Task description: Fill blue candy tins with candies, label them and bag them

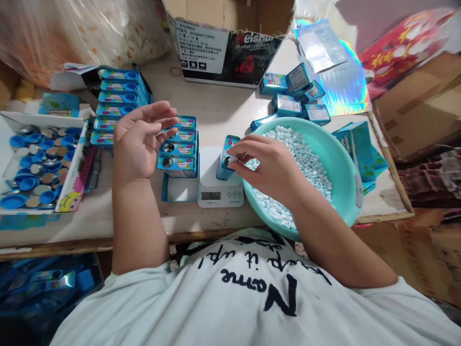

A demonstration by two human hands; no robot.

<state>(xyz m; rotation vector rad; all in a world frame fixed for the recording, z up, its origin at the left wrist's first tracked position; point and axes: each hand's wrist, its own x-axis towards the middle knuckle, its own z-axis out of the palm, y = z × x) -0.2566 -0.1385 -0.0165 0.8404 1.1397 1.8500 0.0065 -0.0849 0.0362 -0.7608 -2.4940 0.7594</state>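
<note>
My left hand [139, 139] is raised with its fingers apart, holding nothing, just left of a row of blue tins [177, 163] marked "Caramelo Macizo", some with round openings on top. A single blue tin [224, 163] stands upright on a white digital kitchen scale [212, 180] with a lit display. My right hand [266, 158] reaches over the basin's rim to this tin. Its thumb and fingers are pinched at the tin's round opening; whatever they hold is too small to name. Beside the scale, a turquoise basin [342, 192] holds many small pale-blue candies [284, 211].
On the left, a white box [72, 192] holds blue caps and silvery discs. More blue tins with caps [118, 98] stand behind my left hand. An open carton [223, 53] stands at the back. Several tins [286, 103] lie behind the basin, beside shiny foil pouches [324, 45].
</note>
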